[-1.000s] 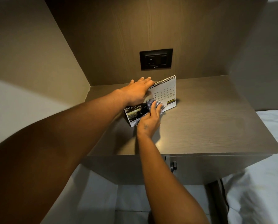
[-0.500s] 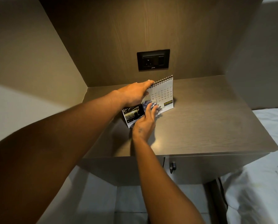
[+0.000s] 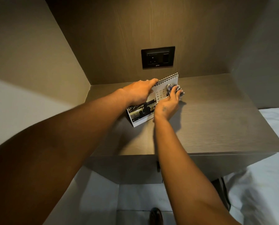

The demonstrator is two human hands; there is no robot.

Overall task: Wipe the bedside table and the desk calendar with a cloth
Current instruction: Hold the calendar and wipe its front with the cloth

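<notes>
A spiral-bound desk calendar (image 3: 160, 92) stands on the brown wooden bedside table (image 3: 216, 127), its white date page and dark photo strip facing me. My left hand (image 3: 138, 93) grips its top edge at the left end of the spiral. My right hand (image 3: 169, 103) presses a bunched blue-grey cloth (image 3: 172, 87) against the right part of the date page, near the top corner. Part of the date grid is hidden behind that hand.
A black wall socket and switch plate (image 3: 158, 57) sits on the wood panel behind the table. Walls close the niche at left and right. A white bed sheet (image 3: 265, 184) lies at the right. A drawer knob (image 3: 158, 166) shows on the table's front.
My right hand with the cloth has slid up and to the right across the calendar face, from the lower middle to the upper right corner. My left hand keeps holding the top edge.
</notes>
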